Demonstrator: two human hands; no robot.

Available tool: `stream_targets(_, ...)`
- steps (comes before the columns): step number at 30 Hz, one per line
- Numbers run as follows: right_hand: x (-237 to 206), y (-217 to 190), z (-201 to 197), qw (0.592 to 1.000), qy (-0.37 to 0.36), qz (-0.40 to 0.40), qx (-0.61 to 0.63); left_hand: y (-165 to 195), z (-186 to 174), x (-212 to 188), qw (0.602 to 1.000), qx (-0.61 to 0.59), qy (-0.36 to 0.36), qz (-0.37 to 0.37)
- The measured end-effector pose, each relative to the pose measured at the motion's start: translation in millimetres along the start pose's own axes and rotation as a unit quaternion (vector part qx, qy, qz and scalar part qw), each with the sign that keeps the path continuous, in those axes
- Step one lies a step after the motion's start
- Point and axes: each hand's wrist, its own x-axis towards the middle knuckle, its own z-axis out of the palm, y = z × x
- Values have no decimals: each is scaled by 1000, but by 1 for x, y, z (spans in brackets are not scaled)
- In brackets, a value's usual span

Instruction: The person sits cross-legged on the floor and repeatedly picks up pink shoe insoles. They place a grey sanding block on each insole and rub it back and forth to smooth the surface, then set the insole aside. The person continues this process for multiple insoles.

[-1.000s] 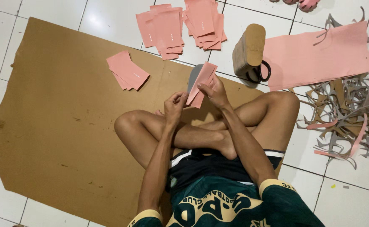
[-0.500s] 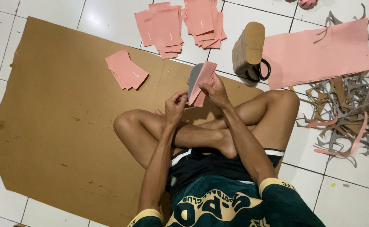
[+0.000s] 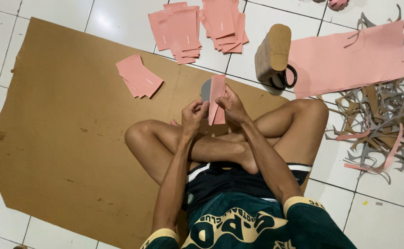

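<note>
Above the crossed legs: both hands meet over a brown cardboard sheet [image 3: 50, 138] on white tile.
Left hand [image 3: 193, 115]: fingers pinch the lower edge of a pink strip [image 3: 217, 94].
Right hand [image 3: 232, 105]: fingers pressed on the same strip, with a grey oval piece [image 3: 205, 90] behind it.
Nearby: small pink stack [image 3: 139, 76] to the left, bigger pink stacks [image 3: 197, 23] ahead, stacked tan soles [image 3: 273, 53], grey and pink scraps [image 3: 377, 124] to the right.

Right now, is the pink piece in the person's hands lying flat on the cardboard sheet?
No, both hands hold the pink piece up above the cardboard sheet.
</note>
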Motion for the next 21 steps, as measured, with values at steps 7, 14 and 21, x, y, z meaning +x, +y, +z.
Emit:
stream_targets(7,2,4,3,999,-2,-20,50,-2,2,0,998,-4,13,58)
stream_targets(14,-3,-4,9,996,44,2,76,6,6,-1,998,50,34,10)
stream_targets(21,-4,-4,11,994,25,-25,107,11,8,2,999,21,32,36)
